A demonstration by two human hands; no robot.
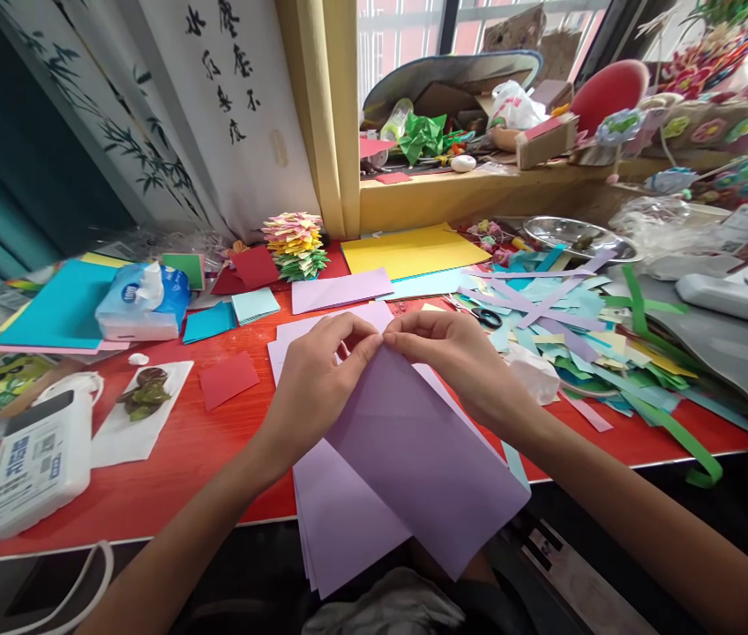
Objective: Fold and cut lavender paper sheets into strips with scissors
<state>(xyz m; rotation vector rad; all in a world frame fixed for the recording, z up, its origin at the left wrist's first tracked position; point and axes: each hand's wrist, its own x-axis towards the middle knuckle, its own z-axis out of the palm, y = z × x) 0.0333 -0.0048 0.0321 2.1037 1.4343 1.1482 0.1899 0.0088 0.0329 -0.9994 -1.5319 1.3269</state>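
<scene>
A sheet of purple paper (433, 441) hangs tilted from my fingers, its lower end reaching past the table's front edge. My left hand (331, 362) pinches its top edge between thumb and forefinger. Close beside it, my right hand (437, 348) pinches the same edge, the fingertips of both hands almost meeting. Below lies a stack of purple sheets (347, 520), which also juts over the table edge. Just beyond my hands is a folded purple strip (340, 289). Black-handled scissors (486, 317) lie to the right of my right hand, partly covered.
Paper offcuts (586, 317) are heaped on the red table (242, 459) at the right. To the left are a tissue pack (142, 300), a white device (36, 463) and a red paper square (228, 379). A folded-paper tower (295, 247) and yellow paper (414, 251) stand toward the back.
</scene>
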